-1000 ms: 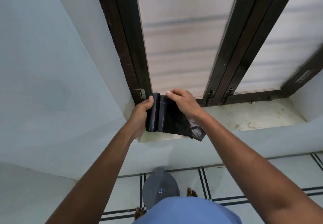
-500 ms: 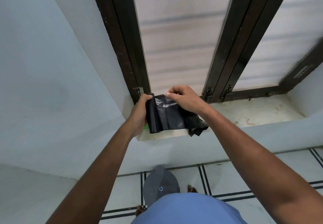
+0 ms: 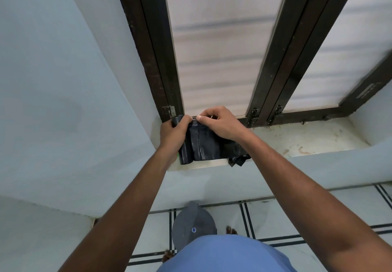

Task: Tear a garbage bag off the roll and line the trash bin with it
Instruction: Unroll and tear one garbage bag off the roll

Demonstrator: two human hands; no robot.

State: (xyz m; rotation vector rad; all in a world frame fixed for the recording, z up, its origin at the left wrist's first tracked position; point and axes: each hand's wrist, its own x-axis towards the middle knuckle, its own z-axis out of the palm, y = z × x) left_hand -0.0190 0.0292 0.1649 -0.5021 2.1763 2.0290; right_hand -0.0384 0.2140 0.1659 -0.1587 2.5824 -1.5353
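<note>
Hands (image 3: 176, 134) (image 3: 220, 124), each grip closed on black bag roll (image 3: 199, 146), over stained windowsill (image 3: 307, 142).

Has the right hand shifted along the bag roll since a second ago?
Yes. The right hand has slid toward the left hand; its thumb and fingertips now pinch the bag's top edge beside the left thumb, nearer the window frame's left hinge.

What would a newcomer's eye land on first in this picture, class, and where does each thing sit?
First, the two hands meeting at centre: the left hand grips the black garbage bag roll over the windowsill, while the right hand pinches its unrolled sheet at the top edge. Next, the dark window frame above, and the grey trash bin on the tiled floor below.
</note>
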